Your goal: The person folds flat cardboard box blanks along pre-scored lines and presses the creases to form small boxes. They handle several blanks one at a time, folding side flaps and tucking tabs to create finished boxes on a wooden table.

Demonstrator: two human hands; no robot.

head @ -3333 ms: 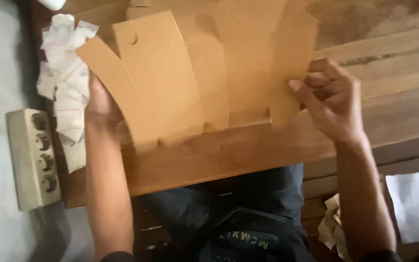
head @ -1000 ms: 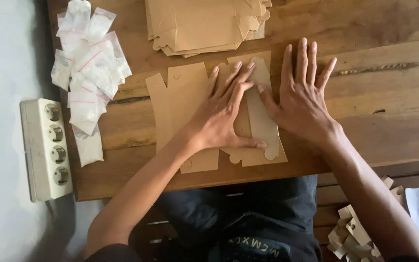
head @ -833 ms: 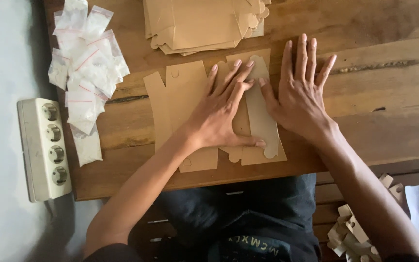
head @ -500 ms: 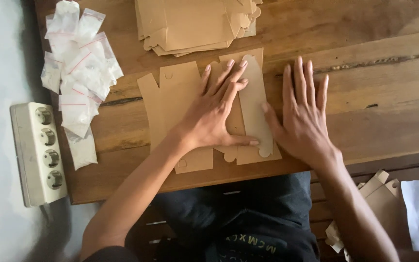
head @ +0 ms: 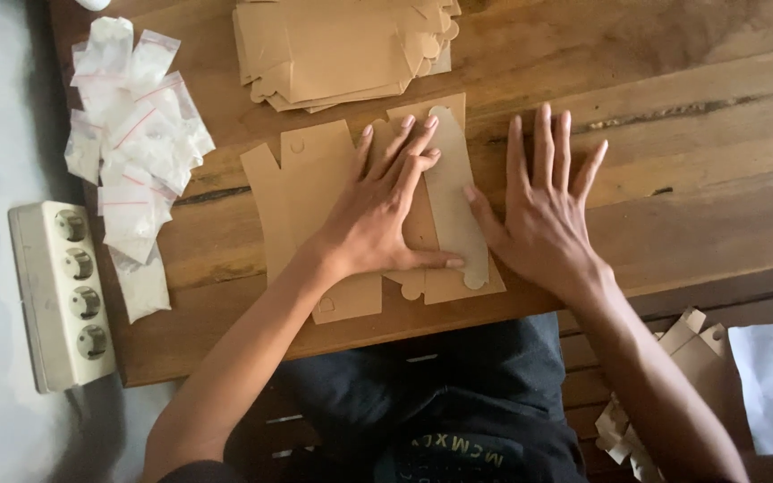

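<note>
A flat brown cardboard box blank [head: 301, 210] lies on the wooden table [head: 700, 134] in front of me. My left hand [head: 378, 215] presses flat on its middle, fingers spread and pointing away from me. One narrow panel [head: 454, 206] is folded over beside those fingers. My right hand [head: 543, 215] rests flat on the bare wood just right of the blank, fingers apart, its thumb at the edge of the folded panel. Neither hand grips anything.
A stack of the same cardboard blanks [head: 342, 49] lies at the far side of the table. A heap of small clear zip bags with white contents [head: 131, 148] sits at the left. A white power strip [head: 64, 291] lies beyond the table's left edge. Folded boxes [head: 673, 385] lie lower right.
The large blank I held up earlier now lies flat under my left hand. My right hand has slid off the cardboard to the right onto bare wood.
</note>
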